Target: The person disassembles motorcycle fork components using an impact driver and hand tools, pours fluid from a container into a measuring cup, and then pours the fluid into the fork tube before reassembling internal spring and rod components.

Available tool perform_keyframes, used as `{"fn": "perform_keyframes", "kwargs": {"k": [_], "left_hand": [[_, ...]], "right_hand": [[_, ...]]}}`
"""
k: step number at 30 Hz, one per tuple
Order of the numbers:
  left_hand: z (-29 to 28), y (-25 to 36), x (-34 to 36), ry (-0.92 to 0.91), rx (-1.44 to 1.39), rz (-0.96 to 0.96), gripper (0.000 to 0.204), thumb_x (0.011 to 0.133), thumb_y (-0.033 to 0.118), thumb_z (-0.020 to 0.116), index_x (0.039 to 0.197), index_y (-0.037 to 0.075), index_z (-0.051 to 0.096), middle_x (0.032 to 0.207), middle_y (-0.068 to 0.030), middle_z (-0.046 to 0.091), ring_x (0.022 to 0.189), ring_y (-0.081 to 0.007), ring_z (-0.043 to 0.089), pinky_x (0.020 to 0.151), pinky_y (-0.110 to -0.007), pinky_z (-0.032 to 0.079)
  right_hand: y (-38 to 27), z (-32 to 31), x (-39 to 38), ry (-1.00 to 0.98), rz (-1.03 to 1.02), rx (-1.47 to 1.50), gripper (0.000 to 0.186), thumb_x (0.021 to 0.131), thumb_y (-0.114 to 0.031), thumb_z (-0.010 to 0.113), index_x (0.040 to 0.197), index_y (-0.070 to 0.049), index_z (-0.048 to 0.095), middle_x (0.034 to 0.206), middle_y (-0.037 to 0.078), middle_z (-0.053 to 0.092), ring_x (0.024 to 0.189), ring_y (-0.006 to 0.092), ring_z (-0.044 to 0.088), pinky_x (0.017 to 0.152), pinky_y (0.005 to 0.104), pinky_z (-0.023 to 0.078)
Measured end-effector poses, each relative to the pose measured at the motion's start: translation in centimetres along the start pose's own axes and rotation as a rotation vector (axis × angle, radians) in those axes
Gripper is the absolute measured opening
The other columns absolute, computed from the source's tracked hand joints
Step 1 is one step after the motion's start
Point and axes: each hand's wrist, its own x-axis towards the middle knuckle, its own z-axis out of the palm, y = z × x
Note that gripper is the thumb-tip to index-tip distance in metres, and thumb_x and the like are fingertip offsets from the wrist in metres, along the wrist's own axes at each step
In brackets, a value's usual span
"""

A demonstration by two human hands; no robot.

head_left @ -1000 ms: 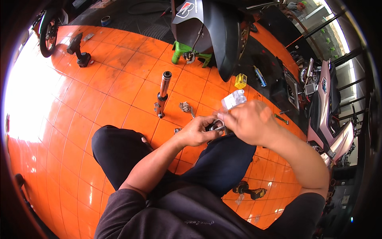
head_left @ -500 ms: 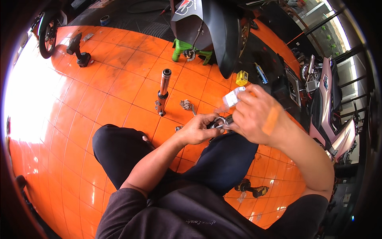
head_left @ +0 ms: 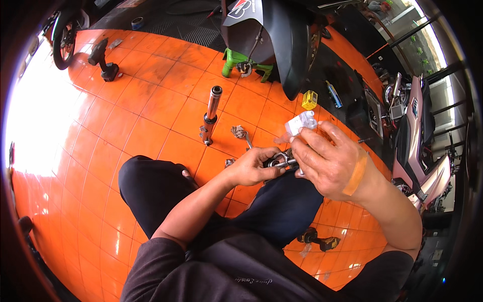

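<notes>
My left hand point(head_left: 253, 167) is closed around a dark, round metal part point(head_left: 275, 160) with a ring-shaped open end, held just above my right thigh. My right hand point(head_left: 329, 161), with an orange strip across its wrist, has its fingers bent around a slim silver metal tool point(head_left: 290, 162). The tool's tip meets the ring's opening; most of its length is hidden by the fingers. Just past my right fingertips is a translucent container point(head_left: 300, 123) with a white label, and whether they touch it I cannot tell.
A fork leg point(head_left: 211, 116) stands upright on the orange tiles, beside a small metal part point(head_left: 238, 132). A yellow box point(head_left: 310, 100) and a blue tube point(head_left: 333, 94) lie farther off. Cordless drills point(head_left: 103, 60) point(head_left: 318, 238) rest left and right. A motorcycle body sits over a green stool point(head_left: 232, 61).
My right hand has shifted slightly down and its fingers have spread more, uncovering more of the container. The left hand keeps its grip, and the whole view has moved a little.
</notes>
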Motion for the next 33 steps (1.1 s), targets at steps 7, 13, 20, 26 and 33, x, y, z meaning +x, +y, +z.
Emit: {"fn": "perform_keyframes", "kwargs": {"k": [7, 13, 20, 26, 33], "left_hand": [[-0.1, 0.6, 0.2, 0.003, 0.024, -0.095, 0.013, 0.092, 0.011, 0.07, 0.095, 0.002, 0.06, 0.082, 0.0, 0.061, 0.073, -0.007, 0.054, 0.064, -0.025, 0.045], [-0.6, 0.9, -0.1, 0.003, -0.035, -0.067, 0.013, 0.092, 0.011, 0.069, 0.094, 0.002, 0.06, 0.079, 0.0005, 0.061, 0.069, -0.0069, 0.054, 0.062, -0.024, 0.044], [-0.1, 0.4, 0.2, 0.007, 0.026, -0.022, 0.013, 0.092, 0.01, 0.068, 0.1, 0.002, 0.061, 0.08, 0.0007, 0.061, 0.071, -0.0065, 0.054, 0.063, -0.024, 0.044], [-0.3, 0.4, 0.4, -0.004, -0.058, -0.049, 0.014, 0.092, 0.009, 0.069, 0.101, 0.002, 0.061, 0.082, 0.0004, 0.061, 0.072, -0.0075, 0.056, 0.063, -0.024, 0.046], [-0.1, 0.5, 0.3, -0.034, 0.071, -0.027, 0.016, 0.092, 0.009, 0.07, 0.102, 0.002, 0.061, 0.089, 0.0003, 0.063, 0.078, -0.0067, 0.057, 0.069, -0.024, 0.048]], "right_hand": [[0.9, 2.2, 1.4, -0.438, 1.203, 1.13, 0.056, 0.1, -0.044, 0.05, 0.07, 0.001, 0.064, 0.056, 0.015, 0.059, 0.059, 0.0311, 0.063, 0.065, 0.0405, 0.053], [0.8, 0.5, 0.5, -0.053, 0.249, 0.118, 0.025, 0.085, -0.023, 0.062, 0.092, -0.001, 0.073, 0.105, 0.013, 0.068, 0.107, 0.0286, 0.061, 0.093, 0.0462, 0.049], [0.8, 0.4, 2.6, -0.514, 0.725, 0.558, 0.041, 0.095, -0.034, 0.057, 0.076, -0.001, 0.071, 0.074, 0.02, 0.067, 0.084, 0.0354, 0.068, 0.082, 0.0451, 0.053], [0.0, 1.5, 0.6, -0.058, 0.645, 0.482, 0.027, 0.092, -0.023, 0.059, 0.084, -0.001, 0.073, 0.086, 0.018, 0.07, 0.091, 0.0351, 0.067, 0.084, 0.0465, 0.052], [1.2, -0.5, 0.5, -0.233, 0.071, 0.066, 0.026, 0.088, -0.021, 0.061, 0.082, 0.0, 0.074, 0.089, 0.013, 0.072, 0.101, 0.03, 0.065, 0.089, 0.0478, 0.051]]}}
